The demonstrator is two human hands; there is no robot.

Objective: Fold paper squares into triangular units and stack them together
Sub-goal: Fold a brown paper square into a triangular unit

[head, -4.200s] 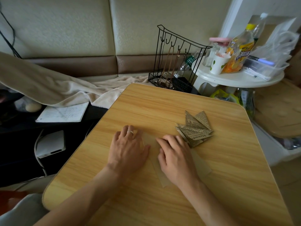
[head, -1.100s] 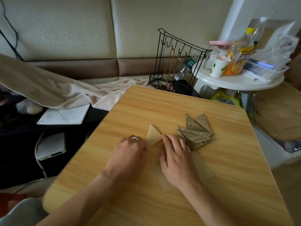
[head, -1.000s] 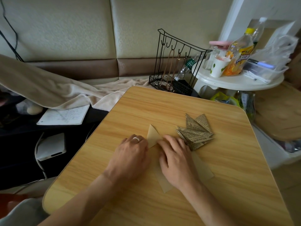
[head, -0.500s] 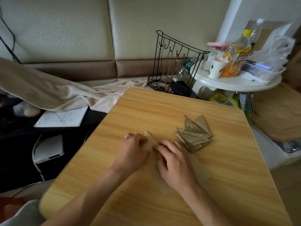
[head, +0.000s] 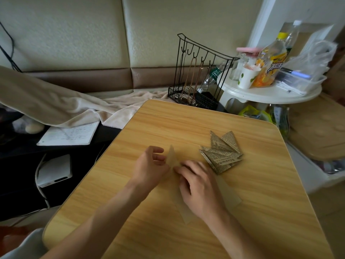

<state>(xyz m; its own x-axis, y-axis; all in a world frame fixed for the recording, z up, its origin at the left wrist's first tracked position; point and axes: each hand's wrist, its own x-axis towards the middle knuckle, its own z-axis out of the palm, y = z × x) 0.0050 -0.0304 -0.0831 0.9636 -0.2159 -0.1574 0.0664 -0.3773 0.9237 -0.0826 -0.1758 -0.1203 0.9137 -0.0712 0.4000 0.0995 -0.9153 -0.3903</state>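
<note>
While the left hand [head: 151, 168] pinches the raised corner flap of the tan paper [head: 171, 157] at centre frame, its upper fingers curl loosely above the flap, and the right hand [head: 198, 186] lies flat on the rest of the sheet, fingers close together, pressing it to the wooden table [head: 261, 193]. Paper edges poke out below and right of that palm. Just beyond the right fingertips, up and to the right, sits the pile of newsprint triangles [head: 221, 152]. Further out, a black wire rack [head: 197, 71] stands past the table's far edge, a notebook [head: 69, 134] lies at left.
</note>
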